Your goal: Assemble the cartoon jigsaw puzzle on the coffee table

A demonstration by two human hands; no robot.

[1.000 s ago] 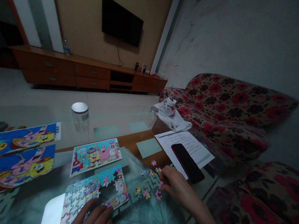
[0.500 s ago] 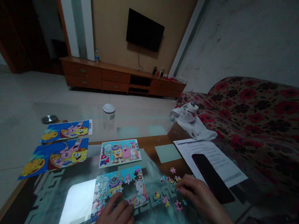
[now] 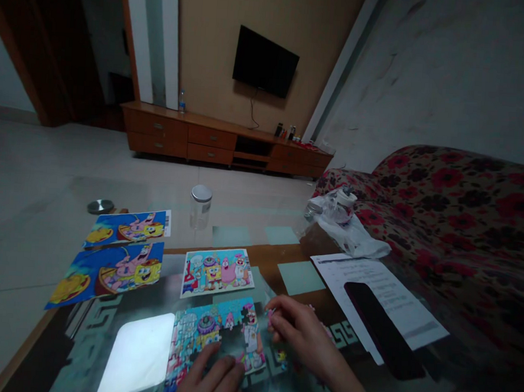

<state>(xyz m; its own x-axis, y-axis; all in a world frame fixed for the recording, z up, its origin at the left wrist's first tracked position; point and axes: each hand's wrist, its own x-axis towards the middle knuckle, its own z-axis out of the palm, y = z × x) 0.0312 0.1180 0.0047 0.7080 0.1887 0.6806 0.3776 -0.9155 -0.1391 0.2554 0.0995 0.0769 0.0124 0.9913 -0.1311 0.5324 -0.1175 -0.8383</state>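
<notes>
A partly assembled jigsaw puzzle (image 3: 210, 323) with cartoon figures lies on the glass table, with a gap in its middle and lower part. My left hand (image 3: 213, 376) rests over its lower edge, fingers laid down on it and holding nothing. Just right of the puzzle, my right hand (image 3: 300, 328) pinches a small pink puzzle piece (image 3: 271, 315) between thumb and fingertips. Loose puzzle pieces (image 3: 281, 357) lie under and beside that hand, mostly hidden by it. Behind the puzzle is a reference picture card (image 3: 217, 273) with the same figures.
Two blue cartoon pictures (image 3: 110, 272) lie at the left. A lidded clear jar (image 3: 200, 210) and a round metal lid (image 3: 100, 206) stand farther back. On the right, a black phone (image 3: 382, 327) lies partly over printed paper (image 3: 398, 293), near a plastic bag (image 3: 357, 237).
My right hand has moved left from the loose pieces to the puzzle's right edge, carrying a piece. My left hand stays on the puzzle. The view has shifted slightly.
</notes>
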